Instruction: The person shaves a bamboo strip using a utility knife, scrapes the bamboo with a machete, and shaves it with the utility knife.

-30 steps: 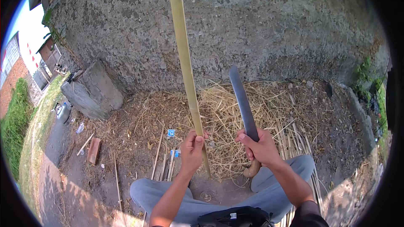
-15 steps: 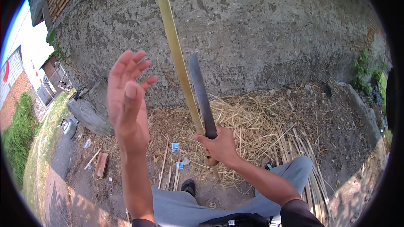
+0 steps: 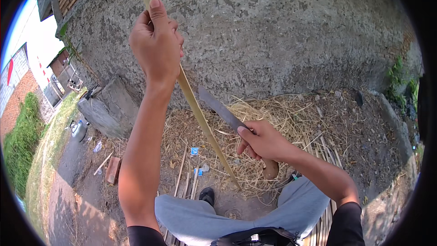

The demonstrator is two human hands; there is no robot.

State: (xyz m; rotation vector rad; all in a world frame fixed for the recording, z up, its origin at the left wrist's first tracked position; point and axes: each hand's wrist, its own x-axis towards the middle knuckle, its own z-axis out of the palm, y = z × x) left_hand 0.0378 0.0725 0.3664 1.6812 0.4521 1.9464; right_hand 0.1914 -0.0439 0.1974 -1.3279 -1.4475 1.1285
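My left hand [image 3: 157, 43] is closed round the upper part of a long, flat bamboo strip [image 3: 199, 113], whose tip pokes out above the thumb. The strip slants down to the right, its lower end over the straw-strewn ground in front of me. In my right hand [image 3: 260, 142] is a machete [image 3: 221, 110], gripped by its wooden handle [image 3: 270, 169]. The dark blade points up and left, and its tip is a little to the right of the strip. Some of my right fingers hang loosely below the handle.
A heap of pale shavings [image 3: 268, 109] lies below the rough wall [image 3: 282, 41]. Split strips [image 3: 322, 221] lie beside my right leg. At the left are a stone block [image 3: 109, 109], a kettle [image 3: 78, 130] and a brick [image 3: 112, 170]. Small blue packets [image 3: 195, 151] lie near my foot.
My left hand, open before, has taken hold of the strip's upper part. My right hand has let go of the strip and moved right with the machete, which now tilts further left.
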